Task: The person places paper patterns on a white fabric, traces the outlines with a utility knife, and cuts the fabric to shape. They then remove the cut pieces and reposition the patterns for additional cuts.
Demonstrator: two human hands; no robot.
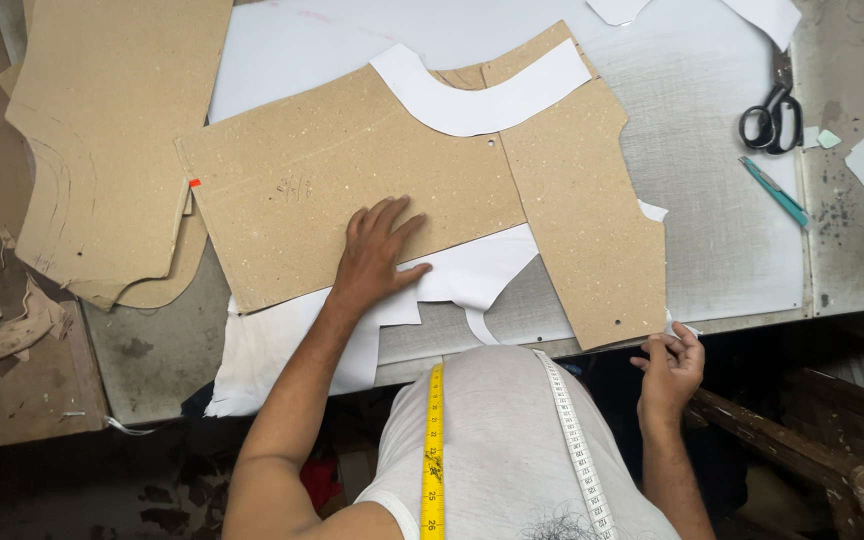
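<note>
Head view looked straight down on a grey table (732, 230) with two brown cardboard pattern pieces laid over white fabric (282, 340). Left hand (377, 250) lay flat and spread wide on the lower edge of the large cardboard pattern (332, 170), fingers splayed, gripping nothing, just pressing it down. Right hand (670, 365) sat at the near table edge just below the bottom corner of the narrow cardboard pattern (592, 220), fingers curled in, seemingly pinching a bit of white fabric; couldn't tell for sure. Judged: doing this well meant steady flat pressure so the board wouldn't slide on the cloth, and keeping the fabric smooth underneath before anything else. A curved white paper strip (482, 95) rested across the top of both boards, loose, could shift. Black scissors (770, 118) and a teal pen-like tool (774, 190) lay well apart at the table's right. More cardboard pieces (102, 140) stacked at the left, overlapping the table edge. Yellow-and-white measuring tape (434, 450) hung round the person's neck and could dangle into the work area.
</note>
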